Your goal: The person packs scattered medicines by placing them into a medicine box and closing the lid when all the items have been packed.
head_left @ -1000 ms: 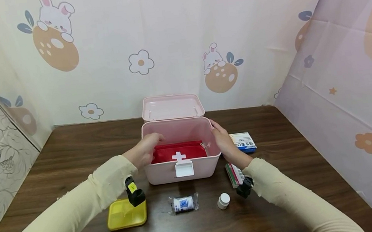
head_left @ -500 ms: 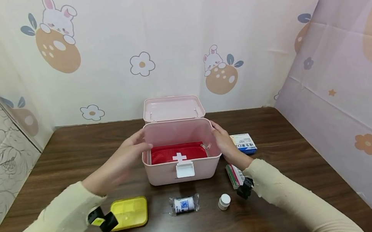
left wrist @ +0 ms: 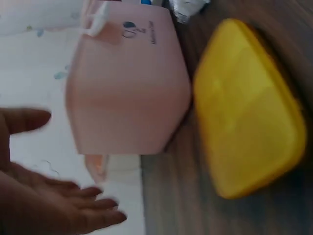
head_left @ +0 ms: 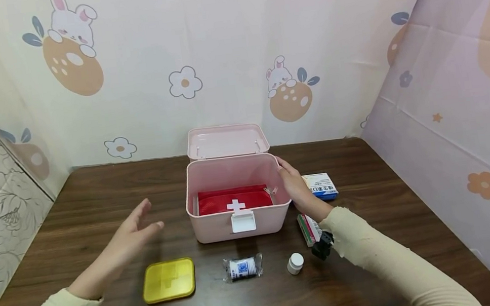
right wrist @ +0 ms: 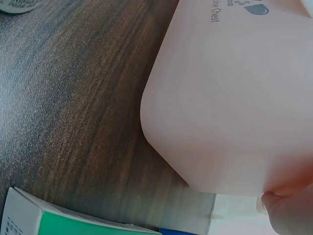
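Note:
A pink medicine box (head_left: 219,227) stands with its lid (head_left: 227,141) up and its white latch (head_left: 243,222) hanging at the front. Inside lies a red zip pouch (head_left: 219,202) marked with a white cross. My right hand (head_left: 298,187) holds the box's right side, thumb at the rim; the right wrist view shows one fingertip (right wrist: 274,200) against the outer wall. My left hand (head_left: 121,247) is in the air left of the box, fingers spread, holding nothing. Nearest it is a translucent yellow pill case (head_left: 169,279), also large in the left wrist view.
In front of the box lie a clear-wrapped roll with a printed label (head_left: 243,268) and a small white-capped bottle (head_left: 295,263). Beside my right forearm are a blue-and-white carton (head_left: 320,187) and a green-edged carton (head_left: 309,228). Patterned curtains (head_left: 226,73) border the wooden table (head_left: 115,184).
My left hand has come out of the box, past its left rim, and drawn back toward the front left. My right hand has stayed at the box's right side.

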Motion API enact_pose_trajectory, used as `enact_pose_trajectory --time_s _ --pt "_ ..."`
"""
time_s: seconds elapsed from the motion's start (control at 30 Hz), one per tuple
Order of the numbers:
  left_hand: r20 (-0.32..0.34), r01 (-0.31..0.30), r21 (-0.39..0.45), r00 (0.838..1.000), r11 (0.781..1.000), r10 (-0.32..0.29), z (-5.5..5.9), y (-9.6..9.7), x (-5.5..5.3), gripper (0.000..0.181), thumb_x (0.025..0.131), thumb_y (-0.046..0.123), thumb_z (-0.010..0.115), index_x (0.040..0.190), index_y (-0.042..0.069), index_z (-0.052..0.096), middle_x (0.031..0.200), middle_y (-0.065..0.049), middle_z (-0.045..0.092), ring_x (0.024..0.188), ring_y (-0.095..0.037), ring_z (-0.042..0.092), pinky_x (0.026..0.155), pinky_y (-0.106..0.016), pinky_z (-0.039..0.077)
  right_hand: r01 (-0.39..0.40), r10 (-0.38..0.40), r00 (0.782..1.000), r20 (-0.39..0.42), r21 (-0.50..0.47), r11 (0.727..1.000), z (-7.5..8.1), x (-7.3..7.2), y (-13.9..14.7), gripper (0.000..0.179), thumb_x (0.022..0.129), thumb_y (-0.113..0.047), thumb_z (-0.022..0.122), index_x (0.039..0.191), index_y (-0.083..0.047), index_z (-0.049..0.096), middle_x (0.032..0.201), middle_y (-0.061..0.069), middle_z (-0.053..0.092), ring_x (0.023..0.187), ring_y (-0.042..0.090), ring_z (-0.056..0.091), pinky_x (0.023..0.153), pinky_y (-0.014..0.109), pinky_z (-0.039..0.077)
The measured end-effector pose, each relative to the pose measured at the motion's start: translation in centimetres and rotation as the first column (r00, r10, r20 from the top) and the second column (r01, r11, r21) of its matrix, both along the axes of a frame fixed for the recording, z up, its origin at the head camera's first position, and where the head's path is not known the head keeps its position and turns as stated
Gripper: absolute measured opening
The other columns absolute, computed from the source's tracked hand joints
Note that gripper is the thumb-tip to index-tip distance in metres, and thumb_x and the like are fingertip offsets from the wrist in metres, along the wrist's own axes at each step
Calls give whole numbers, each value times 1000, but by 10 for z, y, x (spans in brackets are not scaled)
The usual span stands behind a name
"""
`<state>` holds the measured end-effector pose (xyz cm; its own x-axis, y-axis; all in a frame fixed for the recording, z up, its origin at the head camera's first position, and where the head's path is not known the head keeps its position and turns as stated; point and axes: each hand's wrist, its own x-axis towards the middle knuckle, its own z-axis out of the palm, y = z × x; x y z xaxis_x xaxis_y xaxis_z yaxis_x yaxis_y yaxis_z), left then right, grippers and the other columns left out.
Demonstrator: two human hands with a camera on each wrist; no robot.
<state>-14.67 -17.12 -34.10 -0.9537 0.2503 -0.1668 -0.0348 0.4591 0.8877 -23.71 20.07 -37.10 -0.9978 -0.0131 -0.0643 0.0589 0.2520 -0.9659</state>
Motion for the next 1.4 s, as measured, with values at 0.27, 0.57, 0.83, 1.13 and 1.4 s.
enact_pose_trajectory --time_s 0.27,0.57,0.83,1.13,1.4 --pt "-28 259 -166 963 952 -267 -42 -4 5 88 87 25 78 145 -20 29 147 -41 34 135 -57 32 106 -66 32 5 -5 1000 1 -16 1000 1 1 -1 51 110 -21 30 159 -7 25 161 16 29 146 34 29 116 52 28" --pt "-85 323 -470 910 822 -406 -63 4 22 89 53 17 99 130 0 59 120 -14 55 114 -40 49 89 -57 48 3 -3 1000 5 -26 1000 2 1 -2 51 110 -21 30 159 -7 25 161 16 29 146 35 29 115 52 29" --pt "-167 268 -550 893 791 -419 -71 6 27 86 49 14 98 125 2 61 111 -6 56 105 -31 51 78 -50 53 -1 2 1000 7 -23 1000 2 0 -2 51 110 -21 30 159 -8 24 161 16 29 145 35 30 115 52 29" --pt "-106 286 -568 904 772 -414 -61 7 26 83 51 15 98 126 4 63 110 -4 56 104 -28 51 75 -50 53 1 -1 1000 7 -13 1000 2 -1 -2 51 110 -21 30 159 -8 25 161 15 29 146 34 30 116 51 29" --pt "-159 267 -587 888 764 -432 -28 9 29 86 49 25 98 126 7 64 111 -2 57 103 -28 54 68 -49 53 12 -12 1000 18 -11 1000 2 0 -1 51 110 -22 30 159 -9 25 161 16 29 146 35 30 116 52 28"
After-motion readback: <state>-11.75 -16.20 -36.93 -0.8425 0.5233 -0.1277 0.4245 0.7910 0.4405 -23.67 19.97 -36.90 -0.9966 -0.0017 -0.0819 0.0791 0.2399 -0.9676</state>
